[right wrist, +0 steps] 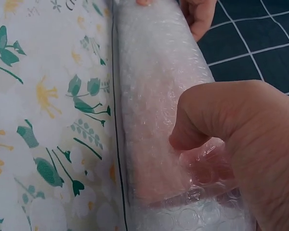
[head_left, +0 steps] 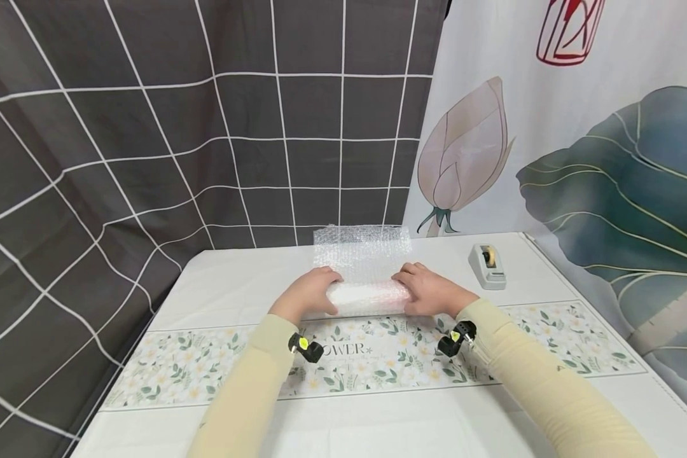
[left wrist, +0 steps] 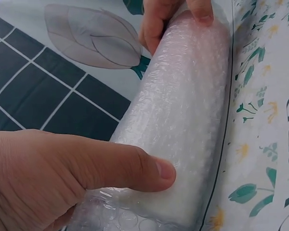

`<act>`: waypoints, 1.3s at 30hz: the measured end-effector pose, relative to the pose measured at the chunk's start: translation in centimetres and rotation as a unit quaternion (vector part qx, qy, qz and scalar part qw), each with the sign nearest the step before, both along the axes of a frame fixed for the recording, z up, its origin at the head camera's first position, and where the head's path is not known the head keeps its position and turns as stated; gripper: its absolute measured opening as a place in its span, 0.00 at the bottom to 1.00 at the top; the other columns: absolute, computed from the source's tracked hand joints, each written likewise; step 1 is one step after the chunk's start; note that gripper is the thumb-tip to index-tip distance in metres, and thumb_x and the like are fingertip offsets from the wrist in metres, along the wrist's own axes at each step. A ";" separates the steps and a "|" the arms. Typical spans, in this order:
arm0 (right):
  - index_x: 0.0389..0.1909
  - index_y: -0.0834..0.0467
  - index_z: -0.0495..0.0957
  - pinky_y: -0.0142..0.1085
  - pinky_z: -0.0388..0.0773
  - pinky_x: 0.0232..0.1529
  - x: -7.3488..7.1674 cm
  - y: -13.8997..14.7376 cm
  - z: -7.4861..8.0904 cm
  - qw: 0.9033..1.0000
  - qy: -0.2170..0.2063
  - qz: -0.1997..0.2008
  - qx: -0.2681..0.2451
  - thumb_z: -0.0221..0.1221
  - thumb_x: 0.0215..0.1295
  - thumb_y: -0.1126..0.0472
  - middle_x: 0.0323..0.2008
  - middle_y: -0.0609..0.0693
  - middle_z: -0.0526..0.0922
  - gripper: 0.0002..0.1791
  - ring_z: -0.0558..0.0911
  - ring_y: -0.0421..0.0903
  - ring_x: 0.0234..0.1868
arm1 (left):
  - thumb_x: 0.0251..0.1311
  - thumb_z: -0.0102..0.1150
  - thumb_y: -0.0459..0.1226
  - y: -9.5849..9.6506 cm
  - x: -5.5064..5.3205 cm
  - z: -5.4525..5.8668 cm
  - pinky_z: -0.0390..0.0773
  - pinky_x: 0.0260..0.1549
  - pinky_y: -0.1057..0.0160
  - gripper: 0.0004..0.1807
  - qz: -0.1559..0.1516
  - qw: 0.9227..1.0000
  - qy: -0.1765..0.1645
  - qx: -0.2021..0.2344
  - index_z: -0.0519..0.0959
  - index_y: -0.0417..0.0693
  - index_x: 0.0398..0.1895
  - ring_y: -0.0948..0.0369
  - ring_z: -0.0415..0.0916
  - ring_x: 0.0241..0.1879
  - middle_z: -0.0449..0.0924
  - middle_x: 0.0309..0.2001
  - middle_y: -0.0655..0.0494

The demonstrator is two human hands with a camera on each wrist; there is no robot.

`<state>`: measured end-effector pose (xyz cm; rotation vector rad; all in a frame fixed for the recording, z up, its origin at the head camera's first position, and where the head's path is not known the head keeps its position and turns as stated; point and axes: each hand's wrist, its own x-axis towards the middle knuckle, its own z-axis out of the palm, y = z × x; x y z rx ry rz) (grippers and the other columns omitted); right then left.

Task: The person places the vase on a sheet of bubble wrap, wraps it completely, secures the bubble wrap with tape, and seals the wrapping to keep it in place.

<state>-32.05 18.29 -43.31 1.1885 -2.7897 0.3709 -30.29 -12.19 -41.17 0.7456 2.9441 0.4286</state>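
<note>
A white and pink bundle (head_left: 369,299) lies crosswise on the table inside bubble wrap, its exact kind blurred by the layers. Beyond it, a loose sheet of bubble wrap (head_left: 362,251) stretches toward the back edge. My left hand (head_left: 308,294) grips the left end; in the left wrist view its thumb (left wrist: 149,172) presses on the wrapped surface. At the pinker right end, my right hand (head_left: 435,292) holds the bundle with a bent thumb (right wrist: 192,120) against the film. The other fingers of both hands go behind the bundle, partly hidden.
A grey tape dispenser (head_left: 488,267) with a yellowish roll stands at the right rear of the table. The white tablecloth (head_left: 378,420) carries a floral band (head_left: 194,366). A dark grid curtain (head_left: 309,159) and a white flower-print curtain (head_left: 475,152) hang behind.
</note>
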 end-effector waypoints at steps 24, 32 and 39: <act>0.66 0.68 0.71 0.51 0.74 0.56 0.0 -0.2 1.3 0.996 -0.080 0.000 0.024 0.57 0.47 0.60 0.52 0.57 0.76 0.39 0.74 0.55 0.52 | 0.46 0.77 0.38 -0.3 0.3 0.8 0.71 0.65 0.53 0.36 0.003 0.998 -0.057 0.038 0.78 0.43 0.64 0.50 0.74 0.62 0.79 0.62 0.48; 0.75 0.68 0.58 0.56 0.67 0.68 0.8 -0.8 2.2 0.995 -0.071 -0.042 0.063 0.60 0.55 0.49 0.65 0.66 0.71 0.48 0.71 0.64 0.66 | 0.46 0.78 0.38 -0.3 0.1 0.3 0.70 0.66 0.53 0.37 0.002 0.997 -0.059 0.038 0.77 0.43 0.64 0.50 0.74 0.63 0.78 0.62 0.48; 0.74 0.69 0.58 0.57 0.64 0.70 2.4 -1.9 1.3 0.993 0.062 -0.057 0.085 0.70 0.46 0.38 0.66 0.67 0.70 0.60 0.70 0.65 0.67 | 0.46 0.78 0.38 -0.4 0.0 0.1 0.71 0.65 0.53 0.38 0.002 0.997 -0.061 0.042 0.77 0.44 0.64 0.51 0.75 0.61 0.79 0.61 0.49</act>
